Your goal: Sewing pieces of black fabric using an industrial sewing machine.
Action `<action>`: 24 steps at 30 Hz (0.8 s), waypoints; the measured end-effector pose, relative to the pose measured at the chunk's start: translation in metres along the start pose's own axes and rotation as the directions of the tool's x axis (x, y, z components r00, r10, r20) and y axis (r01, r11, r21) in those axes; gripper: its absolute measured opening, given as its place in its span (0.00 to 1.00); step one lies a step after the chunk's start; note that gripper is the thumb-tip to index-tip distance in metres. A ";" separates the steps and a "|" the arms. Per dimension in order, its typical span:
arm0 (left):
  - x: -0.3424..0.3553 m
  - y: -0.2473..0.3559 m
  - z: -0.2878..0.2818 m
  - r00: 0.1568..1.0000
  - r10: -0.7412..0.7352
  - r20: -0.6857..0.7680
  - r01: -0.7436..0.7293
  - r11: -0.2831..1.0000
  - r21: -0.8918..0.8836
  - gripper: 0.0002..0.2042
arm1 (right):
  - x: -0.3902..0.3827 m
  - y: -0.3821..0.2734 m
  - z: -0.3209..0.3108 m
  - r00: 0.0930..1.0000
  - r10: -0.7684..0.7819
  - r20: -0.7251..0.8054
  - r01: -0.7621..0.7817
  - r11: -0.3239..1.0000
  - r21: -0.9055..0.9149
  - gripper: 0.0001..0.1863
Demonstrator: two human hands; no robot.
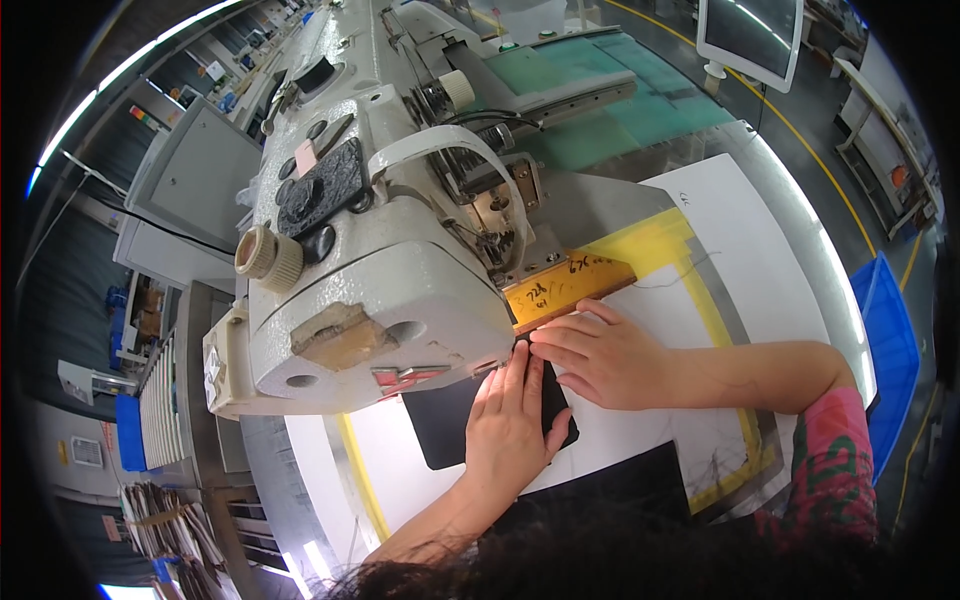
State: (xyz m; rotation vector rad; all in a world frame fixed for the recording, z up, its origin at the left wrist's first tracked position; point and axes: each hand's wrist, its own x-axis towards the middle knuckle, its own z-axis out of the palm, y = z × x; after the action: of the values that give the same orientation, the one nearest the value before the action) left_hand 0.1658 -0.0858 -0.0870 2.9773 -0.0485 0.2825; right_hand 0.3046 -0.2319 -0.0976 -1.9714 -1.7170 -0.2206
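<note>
A black flat piece with rounded corners (437,432) lies on the white sheet, partly under the head of a large industrial sewing machine (385,290). My left hand (507,425) rests on this piece, fingers stretched out flat toward the machine. Just right of it, my right hand (612,358) lies palm down with fingers spread, its fingertips close to the left ones. Along the far side of my fingers runs a yellow plate with handwriting (570,293). The needle area is hidden behind the machine head. Between my arms lies a second black piece (610,490).
Yellow tape (718,330) borders the white work sheet (675,400). A green surface (610,110) spreads behind the machine arm, with a monitor (750,35) at the far right. Blue bin (890,350) stands right; stacked flat sheets (175,530) are lower left.
</note>
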 end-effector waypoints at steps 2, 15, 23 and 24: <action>0.001 0.000 -0.001 0.998 0.050 -0.039 -0.048 0.998 0.033 0.33 | 0.000 0.000 0.000 1.000 0.000 0.002 0.000 1.000 0.026 0.24; 0.001 0.000 -0.005 0.999 0.020 -0.050 -0.020 1.000 0.008 0.33 | 0.000 0.002 -0.001 1.000 0.000 0.028 -0.001 1.000 0.016 0.22; -0.001 -0.001 -0.001 0.999 0.001 -0.037 -0.001 1.000 -0.009 0.35 | 0.001 0.002 -0.002 0.999 0.018 0.028 -0.019 0.999 0.031 0.22; -0.001 -0.001 0.000 0.999 0.002 -0.038 -0.002 1.000 -0.010 0.35 | 0.001 0.003 -0.002 1.000 0.015 0.022 -0.015 0.999 0.037 0.22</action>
State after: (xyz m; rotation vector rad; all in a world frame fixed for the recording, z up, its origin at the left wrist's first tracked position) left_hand 0.1652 -0.0843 -0.0872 2.9615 -0.0489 0.3375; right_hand 0.3075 -0.2323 -0.0966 -1.9663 -1.7074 -0.1615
